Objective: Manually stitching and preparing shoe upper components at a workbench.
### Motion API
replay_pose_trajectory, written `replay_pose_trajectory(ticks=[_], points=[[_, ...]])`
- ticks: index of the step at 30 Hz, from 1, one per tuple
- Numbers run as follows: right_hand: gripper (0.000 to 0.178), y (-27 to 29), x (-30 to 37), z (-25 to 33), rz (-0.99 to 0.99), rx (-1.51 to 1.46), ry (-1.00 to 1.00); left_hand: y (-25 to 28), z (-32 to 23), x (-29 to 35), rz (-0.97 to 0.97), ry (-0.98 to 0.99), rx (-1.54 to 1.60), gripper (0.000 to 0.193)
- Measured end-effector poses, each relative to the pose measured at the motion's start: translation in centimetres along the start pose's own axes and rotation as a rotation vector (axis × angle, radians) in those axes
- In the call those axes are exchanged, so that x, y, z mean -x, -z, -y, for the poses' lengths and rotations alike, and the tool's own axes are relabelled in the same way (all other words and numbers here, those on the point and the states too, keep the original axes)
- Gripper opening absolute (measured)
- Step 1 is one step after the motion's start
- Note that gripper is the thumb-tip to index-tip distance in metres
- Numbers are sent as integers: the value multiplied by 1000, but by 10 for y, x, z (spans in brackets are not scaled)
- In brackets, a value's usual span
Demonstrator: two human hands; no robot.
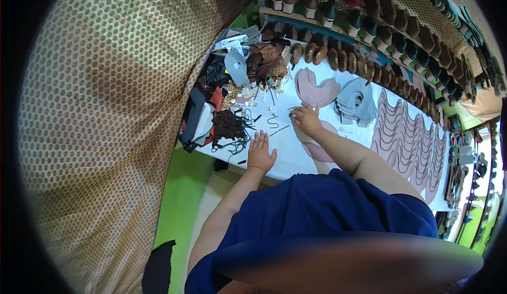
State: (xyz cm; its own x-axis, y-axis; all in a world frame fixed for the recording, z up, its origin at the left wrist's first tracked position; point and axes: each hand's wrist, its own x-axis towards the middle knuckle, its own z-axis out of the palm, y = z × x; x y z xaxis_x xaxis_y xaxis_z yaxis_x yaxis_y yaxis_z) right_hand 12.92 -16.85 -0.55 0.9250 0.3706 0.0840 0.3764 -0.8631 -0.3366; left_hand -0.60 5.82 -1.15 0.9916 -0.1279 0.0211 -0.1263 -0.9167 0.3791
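- Fingers (259,139) of your left hand (261,157) lie stretched and slightly spread, palm down near the table's (288,159) front edge; nothing seen in their hold — probably just a rest.
- Your right hand reaches farther in (307,119), its fingers loosely bent; cannot tell whether they pinch anything.
- Pink piece (317,152) lies flat on the table below that hand; your right forearm crosses it, hiding its middle and much of its outline.
- Dark strip (280,130) sits between your hands, within easy reach of both.
- Curved pink pieces (406,135) overlap in rows at right, likely so each edge shows; grey pieces (356,101) are heaped together, perhaps to save room.
- Dark straps (229,125) tangle left of you — single ends hard to trace.
- Shoes on the shelves bend toward the rim, the farthest too small to make out (355,26).
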Motion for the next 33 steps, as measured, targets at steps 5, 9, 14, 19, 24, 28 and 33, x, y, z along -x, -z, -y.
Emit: replay_pose_trajectory(ticks=[5, 9, 14, 19, 24, 28, 33], points=[[25, -2, -55, 11, -30, 62, 65, 3, 0, -3, 43, 18, 0, 76], [17, -2, -89, 20, -119, 45, 155, 5, -2, -3, 63, 18, 23, 77], [16, 4, -109, 24, -52, 178, 479, 4, 0, -4, 81, 35, 24, 78], [15, -11, -124, 16, -143, 171, 659, 5, 1, -6, 82, 9, 8, 78], [16, -17, -126, 20, -114, -69, 569, 7, 0, -7, 98, 16, 4, 77], [14, 4, -119, 36, -219, -391, 322, 6, -1, -6, 113, 21, -11, 77], [13, 39, -105, 39, -278, -769, 100, 3, 0, -5, 105, 19, -10, 77]])
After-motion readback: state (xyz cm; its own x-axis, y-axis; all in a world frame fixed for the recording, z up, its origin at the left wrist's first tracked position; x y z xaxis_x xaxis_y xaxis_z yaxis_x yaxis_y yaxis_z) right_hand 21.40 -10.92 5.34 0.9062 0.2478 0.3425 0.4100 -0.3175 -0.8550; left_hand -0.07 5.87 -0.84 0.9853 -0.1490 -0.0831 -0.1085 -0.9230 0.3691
